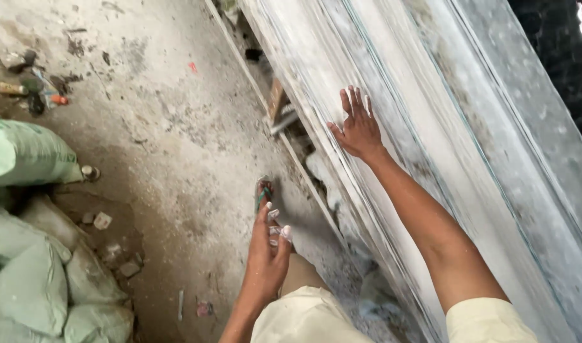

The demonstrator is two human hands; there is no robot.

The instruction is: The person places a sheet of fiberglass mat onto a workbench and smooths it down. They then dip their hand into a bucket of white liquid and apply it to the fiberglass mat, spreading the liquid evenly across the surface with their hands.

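Stack of dusty stone slabs [431, 127], leaning on edge, blurred; upper ends and far side cut off by the frame, lower edges hidden behind rubble. Right hand [357, 127]: flat on the slab face, fingers spread, gripping nothing. Left hand [265, 254]: hanging free over the concrete floor [170, 127], fingers straight and together, empty; it partly hides a foot in a green-strapped sandal [263, 194]. Pale green sacks [30, 254] piled at the floor's left edge, partly out of view. Small litter [33, 89] near the far left corner, indistinct.
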